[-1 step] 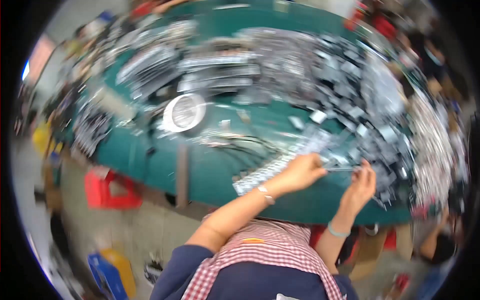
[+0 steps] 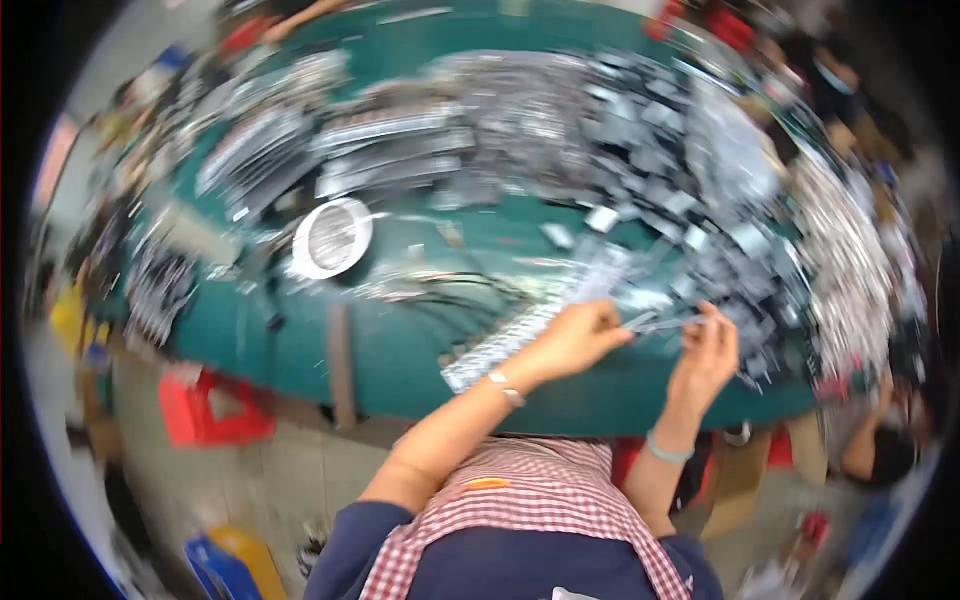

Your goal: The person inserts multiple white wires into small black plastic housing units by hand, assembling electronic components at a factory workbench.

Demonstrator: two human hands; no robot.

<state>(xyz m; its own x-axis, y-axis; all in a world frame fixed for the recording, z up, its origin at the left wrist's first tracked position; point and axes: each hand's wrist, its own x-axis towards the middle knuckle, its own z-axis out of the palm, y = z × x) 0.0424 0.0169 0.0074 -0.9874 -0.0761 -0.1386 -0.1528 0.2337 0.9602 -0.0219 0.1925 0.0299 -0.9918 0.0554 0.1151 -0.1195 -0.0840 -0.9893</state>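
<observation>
My left hand (image 2: 580,340) is closed in a pinch over the near right part of the green table (image 2: 450,240). Between it and my right hand (image 2: 708,352) runs a thin, pale, blurred strand (image 2: 660,323), its exact kind unclear. Both sets of fingertips close on its ends. Beside my left wrist a light strip with a row of small segments (image 2: 500,350) slants across the table. Several dark cables (image 2: 465,290) with light ends lie left of that strip.
A white ring-shaped roll (image 2: 307,252) stands to the left. Stacked grey parts (image 2: 395,155) line the far side. Loose dark and grey square pieces (image 2: 650,150) heap at the right, next to bundled pale strands (image 2: 850,270). A red stool (image 2: 195,410) stands on the floor at left.
The whole scene has shifted a little left and up in the picture. Both hands keep much the same pose, with the pale strand still between them.
</observation>
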